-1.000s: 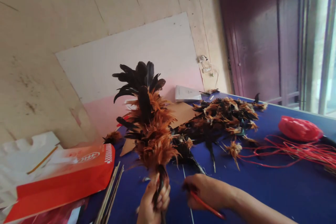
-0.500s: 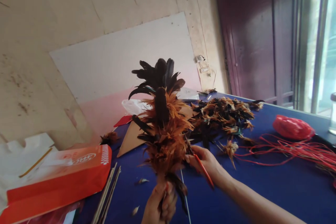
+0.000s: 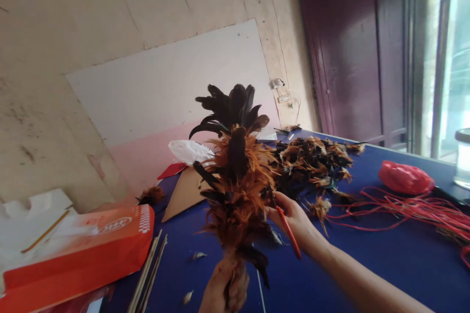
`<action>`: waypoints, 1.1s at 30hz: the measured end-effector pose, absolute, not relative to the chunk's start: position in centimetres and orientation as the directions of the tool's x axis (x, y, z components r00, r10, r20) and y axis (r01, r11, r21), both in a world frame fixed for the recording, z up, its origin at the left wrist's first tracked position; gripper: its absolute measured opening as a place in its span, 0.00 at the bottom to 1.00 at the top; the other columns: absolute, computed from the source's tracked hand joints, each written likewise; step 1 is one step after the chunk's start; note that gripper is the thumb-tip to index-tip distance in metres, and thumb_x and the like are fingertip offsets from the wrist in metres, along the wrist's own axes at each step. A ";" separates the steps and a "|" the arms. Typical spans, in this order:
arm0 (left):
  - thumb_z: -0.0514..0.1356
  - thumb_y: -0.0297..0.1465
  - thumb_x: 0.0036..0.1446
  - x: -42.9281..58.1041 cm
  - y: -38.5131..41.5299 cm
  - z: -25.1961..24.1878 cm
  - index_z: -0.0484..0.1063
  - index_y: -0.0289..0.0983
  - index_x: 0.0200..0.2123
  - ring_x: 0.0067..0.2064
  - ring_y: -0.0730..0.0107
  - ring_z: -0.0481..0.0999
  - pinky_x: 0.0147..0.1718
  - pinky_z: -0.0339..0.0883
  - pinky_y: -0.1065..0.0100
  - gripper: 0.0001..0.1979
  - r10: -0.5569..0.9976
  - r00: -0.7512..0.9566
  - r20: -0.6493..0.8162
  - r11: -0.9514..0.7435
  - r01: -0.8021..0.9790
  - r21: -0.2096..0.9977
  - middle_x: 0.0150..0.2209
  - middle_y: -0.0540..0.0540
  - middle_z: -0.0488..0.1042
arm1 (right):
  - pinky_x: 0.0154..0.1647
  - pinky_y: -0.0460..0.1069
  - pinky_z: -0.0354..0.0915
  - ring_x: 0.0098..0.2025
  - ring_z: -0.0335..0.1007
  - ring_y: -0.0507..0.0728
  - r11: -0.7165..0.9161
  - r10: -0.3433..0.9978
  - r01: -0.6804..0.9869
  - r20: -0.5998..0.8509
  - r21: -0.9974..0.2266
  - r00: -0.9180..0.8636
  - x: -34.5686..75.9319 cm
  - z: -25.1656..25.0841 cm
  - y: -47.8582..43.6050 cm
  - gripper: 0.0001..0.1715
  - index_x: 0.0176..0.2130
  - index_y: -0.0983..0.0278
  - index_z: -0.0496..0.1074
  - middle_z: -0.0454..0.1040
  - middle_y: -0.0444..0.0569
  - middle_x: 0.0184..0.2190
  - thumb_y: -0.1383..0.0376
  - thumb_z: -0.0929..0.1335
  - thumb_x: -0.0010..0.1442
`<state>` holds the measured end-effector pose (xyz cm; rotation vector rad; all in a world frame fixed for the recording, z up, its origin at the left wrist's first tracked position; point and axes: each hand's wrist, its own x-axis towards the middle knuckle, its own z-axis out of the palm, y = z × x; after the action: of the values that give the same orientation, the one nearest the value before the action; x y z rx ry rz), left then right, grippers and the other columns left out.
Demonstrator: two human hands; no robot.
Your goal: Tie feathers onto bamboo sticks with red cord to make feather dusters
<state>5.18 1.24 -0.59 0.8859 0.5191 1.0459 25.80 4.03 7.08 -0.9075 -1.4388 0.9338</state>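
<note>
My left hand [image 3: 225, 283] is closed around the lower end of a feather duster [image 3: 242, 181], which stands upright with black plumes on top and fluffy orange-brown feathers below. One dark feather [image 3: 257, 259] droops beside that fist. My right hand [image 3: 290, 217], at the duster's right side, is closed on a slim red-handled tool [image 3: 289, 234]. The tool's working end lies among or behind the feathers, so its exact kind is unclear. A feather with a pale base [image 3: 275, 238] shows just below the right fingers.
Behind the duster a heap of loose feathers [image 3: 316, 156] covers part of the blue table [image 3: 345, 266]. Red strings [image 3: 396, 210] and a red plastic bundle [image 3: 406, 177] lie right. An orange-white bag [image 3: 81, 259], thin sticks [image 3: 147, 274] and cardboard [image 3: 181, 195] are left.
The duster has shifted a little to the right in my left hand. My right hand has moved slightly right and up with the red-handled tool. The pale-based feather has come into sight.
</note>
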 end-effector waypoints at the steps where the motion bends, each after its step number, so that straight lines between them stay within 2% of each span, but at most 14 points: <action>1: 0.60 0.43 0.49 5.2 1.3 -0.7 0.62 0.35 0.19 0.13 0.85 0.41 0.11 0.40 0.79 0.19 0.894 0.447 0.047 0.213 -0.513 0.832 0.12 0.59 0.48 | 0.25 0.43 0.58 0.26 0.60 0.50 0.388 0.921 0.029 0.387 -0.921 -0.044 26.0 7.2 4.1 0.16 0.36 0.67 0.68 0.67 0.43 0.24 0.59 0.66 0.50; 6: 0.61 0.44 0.47 5.3 1.7 -1.1 0.63 0.35 0.21 0.12 0.86 0.41 0.10 0.39 0.79 0.19 0.854 0.515 0.074 0.217 -0.482 0.849 0.12 0.59 0.48 | 0.18 0.43 0.51 0.18 0.54 0.47 0.356 0.934 -0.004 0.356 -0.934 -0.005 26.6 7.5 4.3 0.14 0.27 0.66 0.65 0.60 0.39 0.16 0.56 0.66 0.51; 8: 0.61 0.45 0.47 5.3 1.7 -1.1 0.62 0.35 0.21 0.12 0.86 0.42 0.10 0.38 0.79 0.19 0.853 0.518 0.064 0.220 -0.468 0.856 0.12 0.59 0.49 | 0.21 0.43 0.55 0.21 0.58 0.49 0.383 0.924 -0.007 0.383 -0.924 0.005 26.8 7.7 4.3 0.14 0.31 0.67 0.68 0.65 0.42 0.19 0.57 0.66 0.51; 11: 0.61 0.47 0.46 5.4 1.7 -0.9 0.62 0.35 0.20 0.12 0.86 0.41 0.10 0.38 0.78 0.21 0.858 0.512 0.039 0.222 -0.438 0.871 0.11 0.59 0.49 | 0.31 0.46 0.63 0.31 0.66 0.53 0.451 0.892 0.012 0.451 -0.893 0.022 27.3 8.1 4.2 0.19 0.41 0.67 0.68 0.72 0.47 0.30 0.59 0.67 0.50; 14: 0.62 0.47 0.44 5.5 1.5 -0.7 0.61 0.35 0.19 0.13 0.86 0.42 0.11 0.38 0.78 0.21 0.876 0.482 -0.001 0.225 -0.408 0.885 0.11 0.59 0.50 | 0.36 0.47 0.64 0.35 0.67 0.55 0.475 0.878 0.021 0.475 -0.880 0.054 28.1 8.6 4.4 0.20 0.41 0.66 0.67 0.72 0.49 0.35 0.59 0.67 0.50; 16: 0.63 0.47 0.43 5.5 1.4 -0.7 0.61 0.35 0.19 0.13 0.86 0.43 0.12 0.38 0.78 0.22 0.886 0.464 -0.025 0.229 -0.389 0.892 0.11 0.59 0.50 | 0.33 0.46 0.64 0.32 0.67 0.54 0.476 0.875 0.017 0.476 -0.879 0.087 28.7 8.8 4.6 0.19 0.38 0.66 0.67 0.72 0.48 0.33 0.57 0.68 0.49; 19: 0.64 0.47 0.41 5.4 1.5 -1.0 0.60 0.36 0.19 0.13 0.85 0.43 0.12 0.37 0.77 0.22 0.893 0.445 -0.066 0.240 -0.348 0.906 0.11 0.59 0.50 | 0.24 0.43 0.60 0.25 0.62 0.50 0.472 0.872 0.006 0.468 -0.881 0.139 29.5 9.1 5.0 0.19 0.31 0.67 0.67 0.70 0.44 0.25 0.54 0.70 0.45; 22: 0.64 0.46 0.40 5.4 1.6 -1.3 0.61 0.36 0.19 0.13 0.85 0.44 0.13 0.37 0.77 0.21 0.897 0.433 -0.086 0.238 -0.311 0.920 0.10 0.59 0.51 | 0.18 0.43 0.53 0.18 0.54 0.47 0.439 0.893 -0.038 0.431 -0.898 0.129 30.0 9.3 5.1 0.22 0.31 0.67 0.68 0.64 0.40 0.17 0.53 0.70 0.44; 24: 0.65 0.47 0.40 5.4 1.7 -1.4 0.61 0.36 0.19 0.13 0.85 0.44 0.13 0.38 0.76 0.22 0.900 0.426 -0.094 0.236 -0.296 0.926 0.10 0.59 0.51 | 0.18 0.43 0.53 0.18 0.54 0.47 0.447 0.890 -0.044 0.438 -0.894 0.128 30.2 9.6 5.1 0.22 0.34 0.68 0.69 0.64 0.40 0.17 0.54 0.70 0.44; 29: 0.65 0.48 0.37 5.5 1.5 -1.0 0.60 0.36 0.17 0.12 0.86 0.44 0.14 0.37 0.76 0.23 0.899 0.422 -0.121 0.255 -0.278 0.926 0.10 0.59 0.51 | 0.29 0.45 0.62 0.29 0.66 0.53 0.518 0.847 -0.012 0.511 -0.855 0.146 30.6 11.1 5.0 0.24 0.40 0.66 0.69 0.73 0.47 0.31 0.57 0.70 0.45; 33: 0.65 0.47 0.38 5.4 1.4 -1.0 0.61 0.36 0.18 0.13 0.85 0.44 0.14 0.38 0.76 0.22 0.896 0.426 -0.122 0.257 -0.275 0.927 0.11 0.58 0.52 | 0.25 0.44 0.61 0.24 0.65 0.52 0.506 0.856 -0.051 0.494 -0.861 0.150 30.9 12.4 4.9 0.21 0.39 0.67 0.70 0.71 0.44 0.23 0.57 0.69 0.47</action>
<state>5.36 1.44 -0.97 0.9991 0.7633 0.9089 30.88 4.93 12.38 -0.8173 -1.2551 0.7690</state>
